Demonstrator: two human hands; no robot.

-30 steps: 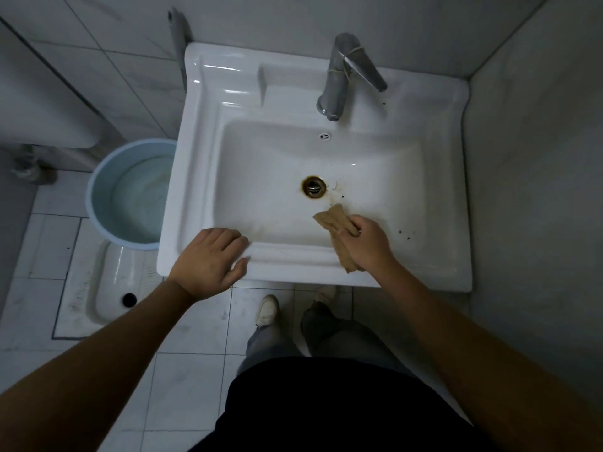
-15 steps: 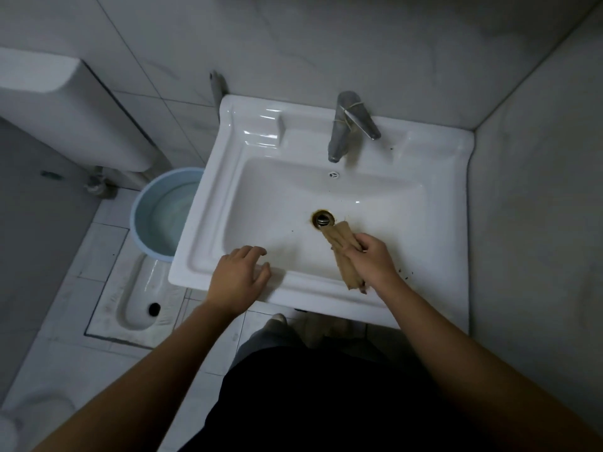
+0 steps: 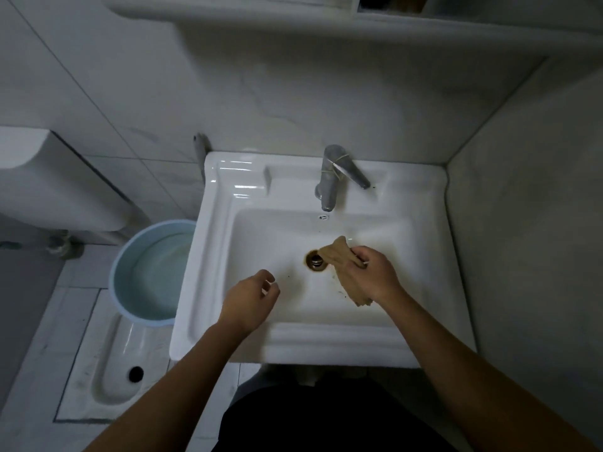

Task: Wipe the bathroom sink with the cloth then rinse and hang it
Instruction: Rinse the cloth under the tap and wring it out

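Note:
A white rectangular sink stands against the tiled wall, with a stained drain in the middle of its basin. My right hand grips a tan cloth just right of the drain; one end of the cloth lies at the drain and the other trails toward the front of the basin. My left hand hovers over the front left of the basin with loosely curled fingers and holds nothing. A metal tap with a side lever stands at the back rim.
A light blue bucket with water stands on the floor left of the sink. A squat toilet pan lies in the floor tiles below it. A white cistern hangs on the left wall. A shelf runs overhead.
The camera has tilted up and back, showing more wall and the shelf. My left hand lifted off the sink's front rim into the basin. My right hand moved the cloth up beside the drain.

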